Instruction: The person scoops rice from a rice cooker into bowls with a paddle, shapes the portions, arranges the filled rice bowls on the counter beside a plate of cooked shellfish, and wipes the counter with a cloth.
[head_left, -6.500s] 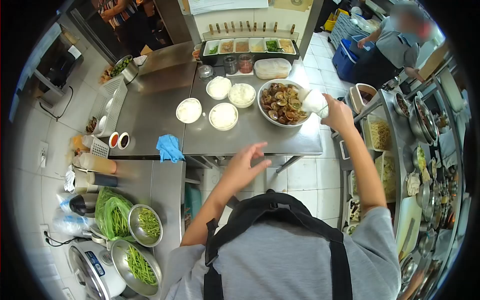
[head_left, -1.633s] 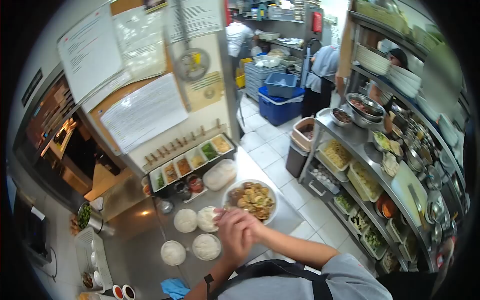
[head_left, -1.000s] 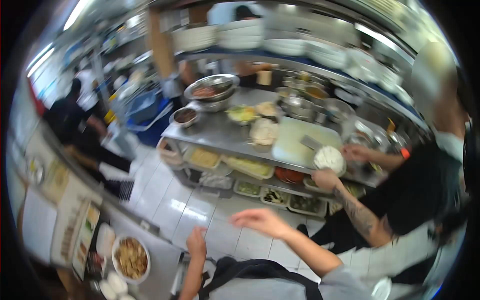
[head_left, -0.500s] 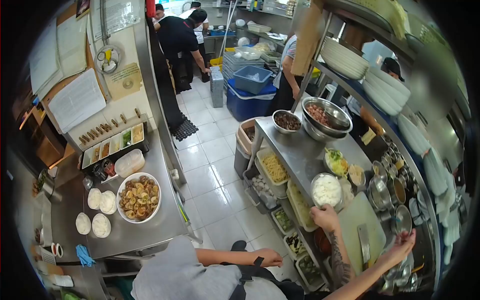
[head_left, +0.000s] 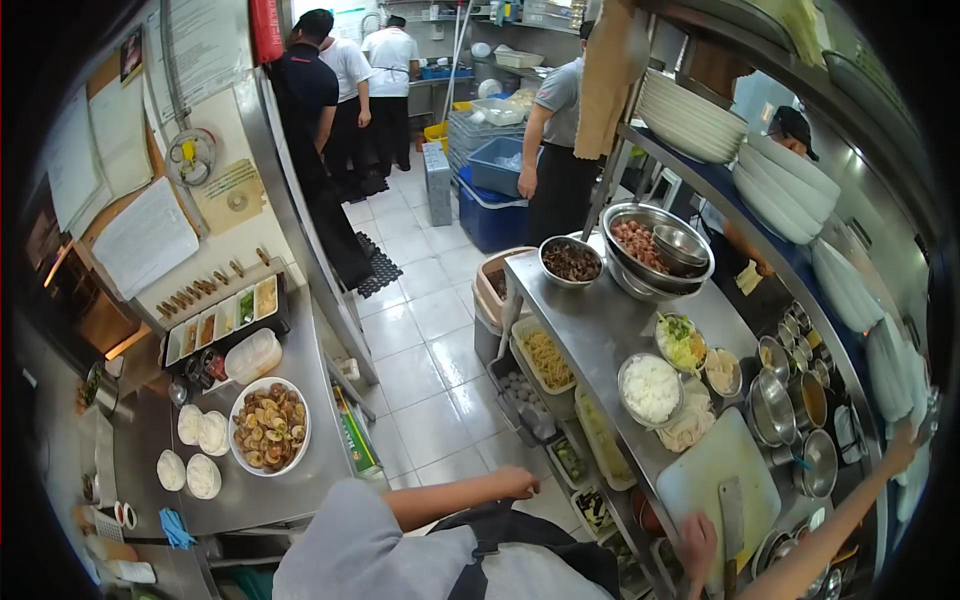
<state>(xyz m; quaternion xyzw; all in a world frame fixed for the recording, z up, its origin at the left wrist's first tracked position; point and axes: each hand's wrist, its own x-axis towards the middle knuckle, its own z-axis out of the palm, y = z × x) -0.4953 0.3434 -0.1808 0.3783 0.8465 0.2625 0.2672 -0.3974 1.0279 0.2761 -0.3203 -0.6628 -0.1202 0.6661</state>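
My left hand (head_left: 517,483) is closed in a loose fist in front of my apron, over the floor tiles, with nothing visible in it. What seems to be my right hand (head_left: 903,448) reaches far right, up against stacked white plates (head_left: 888,370); its fingers are too small and blurred to read. Below that arm lie several steel bowls (head_left: 820,464). Another hand (head_left: 697,545), its owner out of view, is at the near edge of a pale cutting board (head_left: 705,470) where a cleaver (head_left: 732,510) rests. Beyond the board stands a bowl of white rice (head_left: 650,388).
On the left counter (head_left: 330,480) stand a white bowl of brown shellfish (head_left: 270,425) and several small white bowls. Tubs of noodles (head_left: 543,352) and vegetables sit under the right counter. A person in grey (head_left: 560,110) stands by the aisle; others are farther back.
The right arm has swung outward from the steel bowls to the plates. The other hand has left the rice bowl and drawn back to the board. People at the back have straightened and shifted.
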